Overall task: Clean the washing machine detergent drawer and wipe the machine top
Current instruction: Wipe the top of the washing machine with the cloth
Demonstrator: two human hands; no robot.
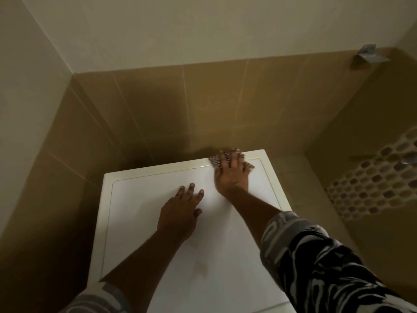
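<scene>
Your left hand rests flat, fingers straight, on the hard, likely slick machine top; near its far right corner your right hand presses spread fingers on the cloth, seemingly soft and limp, so pin its middle.

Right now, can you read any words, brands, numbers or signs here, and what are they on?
No readable text.
On the washing machine top: one tiny dark mark at its rear rim, too small to read.
The cloth under the right hand: blurred pattern, no letters.
The sleeve: swirls, not writing.
</scene>
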